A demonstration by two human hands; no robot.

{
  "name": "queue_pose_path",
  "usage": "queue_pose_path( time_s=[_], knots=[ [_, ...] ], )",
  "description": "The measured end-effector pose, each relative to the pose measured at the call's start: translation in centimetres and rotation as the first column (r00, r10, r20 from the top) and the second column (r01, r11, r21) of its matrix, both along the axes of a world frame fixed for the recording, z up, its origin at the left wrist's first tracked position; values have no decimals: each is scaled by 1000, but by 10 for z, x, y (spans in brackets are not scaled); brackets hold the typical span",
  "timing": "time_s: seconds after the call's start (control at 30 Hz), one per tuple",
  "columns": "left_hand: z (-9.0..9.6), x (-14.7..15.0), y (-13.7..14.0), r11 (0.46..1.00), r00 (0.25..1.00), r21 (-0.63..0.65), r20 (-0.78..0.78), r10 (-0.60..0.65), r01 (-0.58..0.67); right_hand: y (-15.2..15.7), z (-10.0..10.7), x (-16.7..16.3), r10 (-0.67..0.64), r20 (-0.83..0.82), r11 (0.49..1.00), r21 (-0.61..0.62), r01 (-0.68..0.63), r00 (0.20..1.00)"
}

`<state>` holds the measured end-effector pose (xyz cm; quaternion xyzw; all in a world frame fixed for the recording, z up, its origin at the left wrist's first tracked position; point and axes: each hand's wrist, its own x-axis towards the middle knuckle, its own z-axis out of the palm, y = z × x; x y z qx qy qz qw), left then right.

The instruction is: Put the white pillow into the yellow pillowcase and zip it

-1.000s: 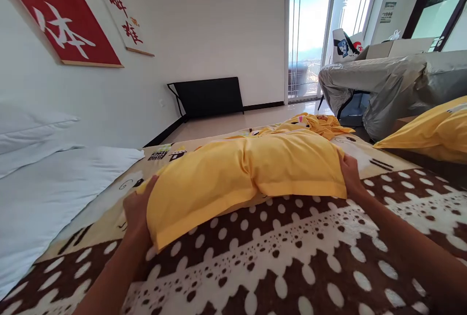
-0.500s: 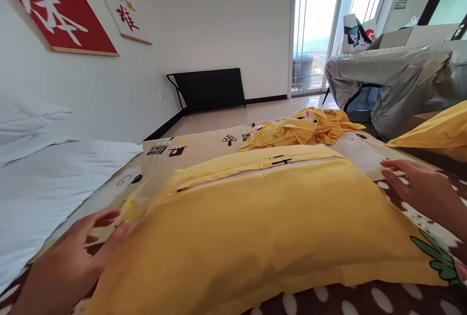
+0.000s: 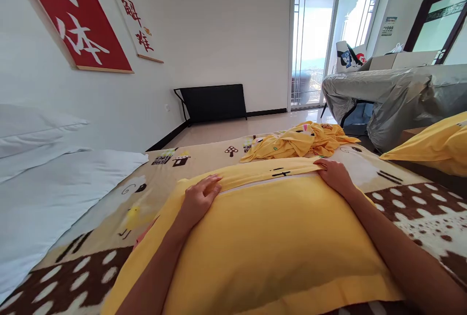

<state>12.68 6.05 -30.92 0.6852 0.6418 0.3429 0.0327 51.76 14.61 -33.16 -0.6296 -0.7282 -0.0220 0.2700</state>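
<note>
A yellow pillow (image 3: 277, 242) lies in front of me, with a zipper (image 3: 251, 184) and a folded flap along its far side. My left hand (image 3: 200, 198) rests on the pillow over the zipper's left part, its thumb and fingers slightly apart. At the right part of the flap, my right hand (image 3: 333, 175) pinches the pillow's fabric between its fingers; the thumb is mostly hidden. Both forearms lie across the pillow.
Beneath is a patterned blanket (image 3: 204, 164) on the bed. Crumpled yellow fabric (image 3: 299, 140) lies beyond the pillow. White pillows (image 3: 65, 193) stand at the left, another yellow item (image 3: 434, 144) at the right. A plastic-covered table (image 3: 390, 86) and a black folded frame (image 3: 213, 103) are farther back.
Both hands have moved inward and forward from beside the pillow onto its zipper flap. My right hand has taken hold of the flap. The view has tilted up slightly.
</note>
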Motion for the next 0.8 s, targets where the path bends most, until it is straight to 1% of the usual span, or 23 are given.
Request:
queue_pose_path(
  time_s=[0.07,0.13,0.17,0.23,0.27,0.33,0.4,0.5,0.57,0.63,0.7,0.73,0.77,0.8],
  knots=[
    [-3,-4,-5,997,1000,66,-7,25,-25,-6,-7,9,-70,-39,995,68,73,997],
    [-3,-5,-12,993,999,117,-32,14,-10,-16,-13,12,-49,-122,976,204,73,991],
    [-3,-5,-18,991,999,134,-45,-12,18,-22,-15,12,-8,-161,954,295,56,987],
    [-3,-7,-31,985,995,155,-78,-65,77,-35,-18,13,102,-183,885,466,-5,978],
    [-3,-8,-38,983,992,160,-105,-75,92,-42,-19,13,143,-167,849,527,-34,976],
    [-5,-12,-50,984,983,163,-178,-44,73,-52,-21,14,189,-94,798,595,-97,977],
    [-8,-17,-57,985,972,170,-234,29,12,-58,-23,16,216,-7,777,606,-168,976],
    [-12,-25,-57,981,955,175,-267,126,-81,-59,-25,21,248,76,774,584,-245,966],
    [-14,-29,-53,978,955,181,-259,145,-100,-56,-23,26,243,121,795,543,-269,963],
    [-15,-31,-50,974,962,205,-232,148,-100,-52,-16,29,202,194,836,476,-273,960],
    [-14,-29,-48,956,965,270,-201,171,-113,-49,-4,30,116,245,879,426,-214,963],
    [-12,-26,-48,939,964,321,-184,194,-128,-49,4,28,61,235,891,424,-159,970],
    [-9,-22,-49,911,962,386,-158,222,-146,-48,12,26,9,190,893,441,-94,982],
    [-4,-17,-51,873,961,459,-124,247,-166,-48,21,22,-27,109,881,473,-29,994]
  ],
)
